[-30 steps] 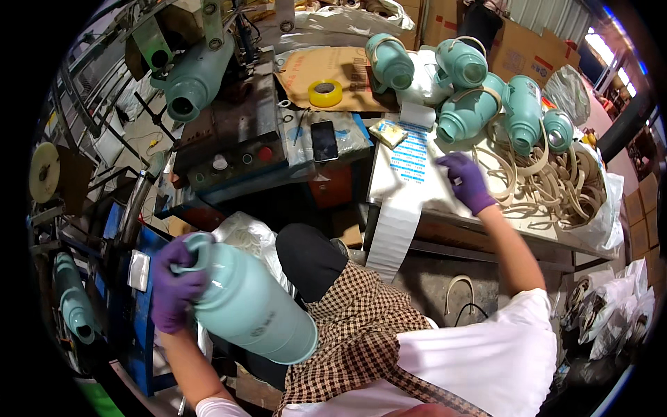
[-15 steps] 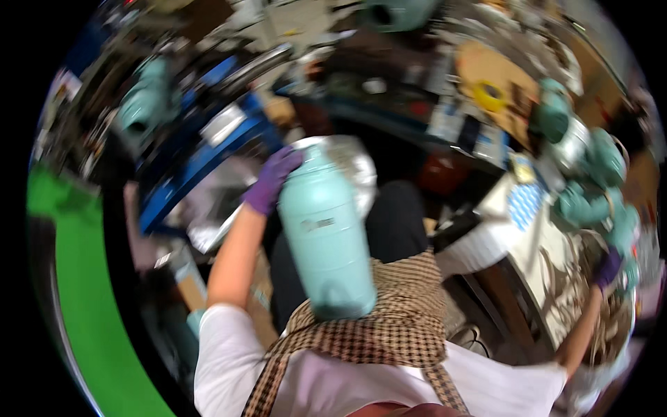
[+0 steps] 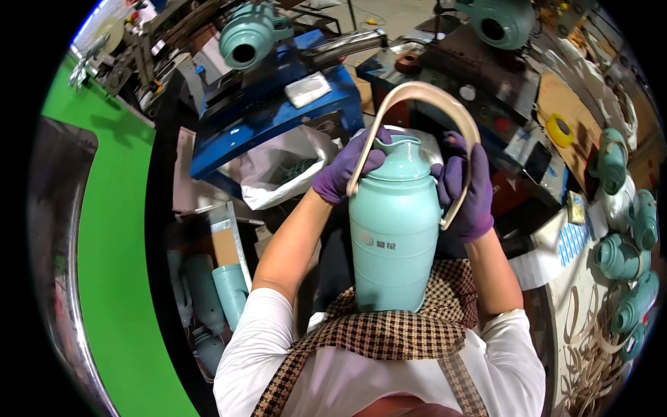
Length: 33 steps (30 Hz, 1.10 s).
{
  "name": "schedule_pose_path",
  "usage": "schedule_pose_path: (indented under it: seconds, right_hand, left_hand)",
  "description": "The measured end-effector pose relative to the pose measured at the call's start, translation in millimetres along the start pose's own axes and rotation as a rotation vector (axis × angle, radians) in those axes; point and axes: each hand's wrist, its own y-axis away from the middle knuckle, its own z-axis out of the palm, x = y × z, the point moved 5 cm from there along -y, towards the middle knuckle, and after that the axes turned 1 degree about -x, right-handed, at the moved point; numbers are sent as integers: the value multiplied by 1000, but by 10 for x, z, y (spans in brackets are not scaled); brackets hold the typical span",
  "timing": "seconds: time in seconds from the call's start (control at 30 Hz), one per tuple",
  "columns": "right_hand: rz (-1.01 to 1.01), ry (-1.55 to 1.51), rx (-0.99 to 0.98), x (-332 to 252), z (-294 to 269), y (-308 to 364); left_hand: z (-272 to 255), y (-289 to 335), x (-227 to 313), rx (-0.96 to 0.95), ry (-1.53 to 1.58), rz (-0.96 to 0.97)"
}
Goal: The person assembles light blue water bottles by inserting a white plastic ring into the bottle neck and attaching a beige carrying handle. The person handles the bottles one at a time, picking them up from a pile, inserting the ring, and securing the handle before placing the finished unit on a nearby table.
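A mint-green vacuum flask [image 3: 394,257] stands upright on my lap, its spout at the top. Over its neck arches a beige carrying handle [image 3: 422,92], with one end at each side of the flask. My left hand [image 3: 347,168], in a purple glove, closes on the flask's neck, the handle's left arm lying against the fingers. Gripping the handle's right arm close to its lower end is my right hand [image 3: 470,191], also gloved. That end sits by the flask's right shoulder. The fingertips behind the handle are partly hidden.
Loose beige handles [image 3: 590,347] lie heaped on the right-hand table, beside several green flask parts [image 3: 629,306]. A blue metal stand [image 3: 271,139] carries another green flask body [image 3: 246,42]. More flask bodies [image 3: 229,292] stand in a box at left. A white sack [image 3: 278,174] lies below the stand.
My right hand has come from the pile at right to the flask, bringing a beige handle. The handle now arches over the flask. My left hand stays at its neck.
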Motion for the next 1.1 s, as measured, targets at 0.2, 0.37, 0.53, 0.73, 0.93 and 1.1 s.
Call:
schedule_pose_path:
  seconds: [0.2, 0.37, 0.53, 0.73, 0.93, 1.1]
  right_hand:
    - [75, 358, 26, 239, 284, -293]
    - [-362, 876, -142, 119, 463, -276]
    - [-1058, 1281, -767, 100, 689, 283]
    - [-227, 133, 193, 474, -318, -384]
    - [-25, -125, 63, 1028, -899, -620]
    - [129, -84, -159, 1087, -842, -718]
  left_hand:
    - [-164, 346, 90, 125, 12, -19]
    - [7, 326, 222, 184, -40, -5]
    - [34, 298, 166, -56, -711, 573]
    - [-284, 167, -325, 243, -87, -17]
    - [-153, 121, -360, 354, -11, 250]
    - [-139, 268, -326, 179, 411, 85]
